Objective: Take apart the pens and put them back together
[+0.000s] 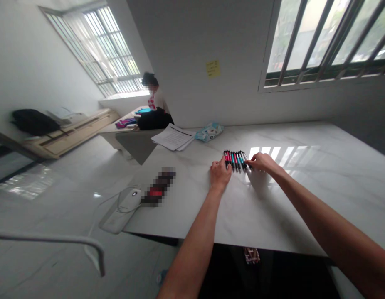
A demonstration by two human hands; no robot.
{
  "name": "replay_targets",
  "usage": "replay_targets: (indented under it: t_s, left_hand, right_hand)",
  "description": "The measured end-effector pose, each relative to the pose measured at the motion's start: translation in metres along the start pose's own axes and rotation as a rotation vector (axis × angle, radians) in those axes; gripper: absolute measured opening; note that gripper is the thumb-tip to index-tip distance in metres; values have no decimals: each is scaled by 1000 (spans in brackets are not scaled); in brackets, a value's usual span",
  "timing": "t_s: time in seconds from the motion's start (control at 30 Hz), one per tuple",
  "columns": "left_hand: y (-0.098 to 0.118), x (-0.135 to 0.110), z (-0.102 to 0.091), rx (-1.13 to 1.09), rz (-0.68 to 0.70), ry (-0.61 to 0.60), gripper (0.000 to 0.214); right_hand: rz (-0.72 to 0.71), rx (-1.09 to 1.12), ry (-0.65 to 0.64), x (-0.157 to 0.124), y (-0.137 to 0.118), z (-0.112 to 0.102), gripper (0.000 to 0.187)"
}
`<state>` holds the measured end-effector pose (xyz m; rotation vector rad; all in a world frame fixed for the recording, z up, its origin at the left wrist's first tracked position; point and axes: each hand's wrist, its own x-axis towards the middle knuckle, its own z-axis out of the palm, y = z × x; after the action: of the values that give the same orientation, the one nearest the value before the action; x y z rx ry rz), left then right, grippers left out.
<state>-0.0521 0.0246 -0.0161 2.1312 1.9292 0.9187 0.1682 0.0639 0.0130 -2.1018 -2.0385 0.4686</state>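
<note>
Several click pens (235,160), with red, teal, white and black parts, lie side by side in a row on the white marbled table. My left hand (220,173) rests against the row's left end, its index finger and thumb apart along the outermost pen. At the opposite end, my right hand (260,161) has its fingertips pinched on the last pen, which they partly cover. The remaining fingers of this hand are curled.
Printed papers (173,137) and a blue-and-white soft packet (209,132) lie at the table's back. A pixelated dark object (159,189) and a white device with a cable (130,198) are on the left. Farther back sits a person (158,101). A yellow note (213,69) is on the wall.
</note>
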Motion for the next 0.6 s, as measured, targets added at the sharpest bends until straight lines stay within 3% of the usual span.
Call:
replay_targets:
  t_s: [0.17, 0.27, 0.33, 0.43, 0.6]
  left_hand:
    - [-1, 1, -1, -137, -25, 24, 39]
    - [-2, 5, -6, -272, -162, 175, 28]
    - [-3, 9, -8, -308, -243, 269, 21]
    - [-3, 12, -9, -348, -223, 323, 17]
    - [-3, 14, -7, -358, -191, 367, 17]
  right_hand:
    - [65, -17, 31, 14, -44, 4, 91]
    - [94, 11, 48, 13, -77, 11, 101]
    - [102, 16, 82, 12, -96, 16, 101]
    - [78, -5, 93, 14, -111, 21, 90]
    - [-85, -22, -24, 16, -108, 19, 65]
